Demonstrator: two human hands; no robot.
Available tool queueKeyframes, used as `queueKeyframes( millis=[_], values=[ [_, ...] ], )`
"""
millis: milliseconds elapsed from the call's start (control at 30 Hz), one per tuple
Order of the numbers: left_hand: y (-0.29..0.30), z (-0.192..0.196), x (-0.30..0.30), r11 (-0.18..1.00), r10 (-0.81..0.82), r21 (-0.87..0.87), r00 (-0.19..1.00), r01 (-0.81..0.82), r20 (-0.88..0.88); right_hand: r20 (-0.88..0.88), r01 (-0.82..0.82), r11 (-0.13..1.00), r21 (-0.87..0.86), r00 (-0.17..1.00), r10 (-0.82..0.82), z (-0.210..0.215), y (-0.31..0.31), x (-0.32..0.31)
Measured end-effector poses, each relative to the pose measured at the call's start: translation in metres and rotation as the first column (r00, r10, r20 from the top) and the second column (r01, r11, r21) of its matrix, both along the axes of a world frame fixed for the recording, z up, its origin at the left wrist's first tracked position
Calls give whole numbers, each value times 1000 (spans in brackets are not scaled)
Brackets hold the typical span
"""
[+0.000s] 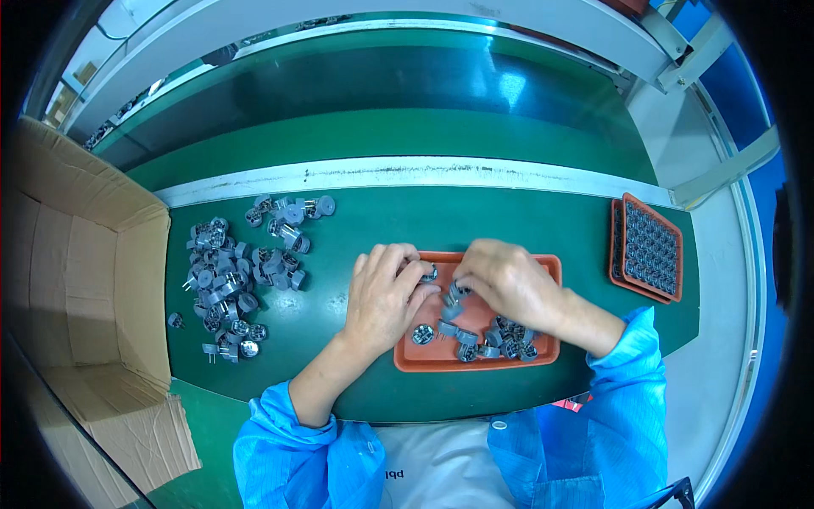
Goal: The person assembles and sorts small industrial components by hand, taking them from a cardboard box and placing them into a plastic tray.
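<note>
Over the orange tray, the half-curled left hand touches one component, grip unclear, the right hand pinches another, loose grey parts seem unsorted, a heap waits leftward, and two stacked trays look filled.

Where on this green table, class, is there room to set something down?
Free: the green table between the orange tray and stacked trays; also between the gray-part pile and the left hand. Crowded: the pile beside the cardboard box, and the orange tray's near right corner.
</note>
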State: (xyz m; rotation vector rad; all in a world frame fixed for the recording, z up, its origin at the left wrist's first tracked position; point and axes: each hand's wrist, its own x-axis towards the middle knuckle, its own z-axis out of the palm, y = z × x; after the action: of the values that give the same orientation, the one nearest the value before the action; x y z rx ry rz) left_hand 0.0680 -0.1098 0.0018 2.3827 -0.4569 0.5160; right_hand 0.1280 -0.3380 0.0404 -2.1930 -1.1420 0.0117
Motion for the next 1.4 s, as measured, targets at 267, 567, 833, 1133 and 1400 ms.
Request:
queueKeyframes(
  millis=[267,567,833,1133,1400],
  values=[
    [4,0,-7,996,-37,-79,999,38,4,71,-73,995,-74,994,78,-1,11,-9],
    [-2,10,-24,976,-203,-111,972,190,-122,47,3,991,-136,999,4,0,6,-2],
    [-2,8,-23,976,-214,-82,967,204,-139,42,-25,990,-136,999,31,-4,10,-14],
    [-6,3,-29,930,-361,24,921,368,-145,-160,159,984,-77,973,-169,-7,14,1],
    [15,9,-8,999,-35,22,997,34,74,172,115,993,-24,979,-109,3,11,-4]
  ],
)
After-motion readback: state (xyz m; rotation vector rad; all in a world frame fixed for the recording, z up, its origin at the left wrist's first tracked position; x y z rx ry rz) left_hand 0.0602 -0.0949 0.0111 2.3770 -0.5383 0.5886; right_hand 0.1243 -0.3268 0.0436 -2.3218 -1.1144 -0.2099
